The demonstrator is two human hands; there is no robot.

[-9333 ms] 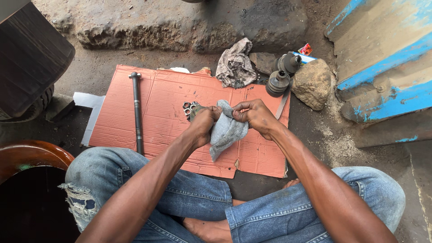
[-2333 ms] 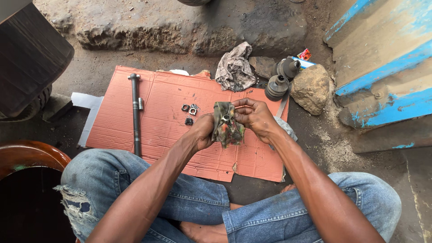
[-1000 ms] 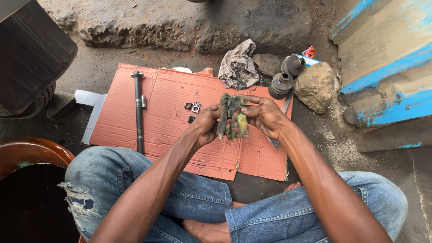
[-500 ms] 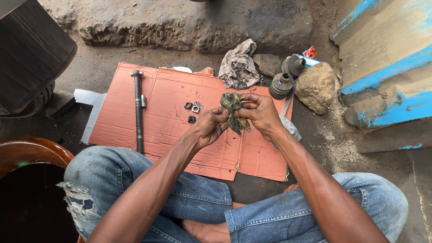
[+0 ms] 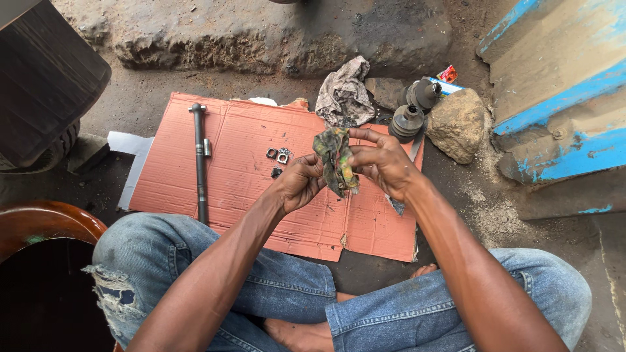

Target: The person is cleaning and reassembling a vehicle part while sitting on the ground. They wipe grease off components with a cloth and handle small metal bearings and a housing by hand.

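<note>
Dirt ground, flattened reddish cardboard sheet (image 5: 235, 163) | left hand (image 5: 298, 186) and right hand (image 5: 385, 163) both pinch crumpled greenish mottled rag (image 5: 336, 161) above it | soft, light, probably greasy; grip bunched folds.

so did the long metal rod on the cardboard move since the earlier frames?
No. The long metal rod lies along the left part of the red cardboard sheet, same spot and angle; only the camera shifted slightly.
</note>
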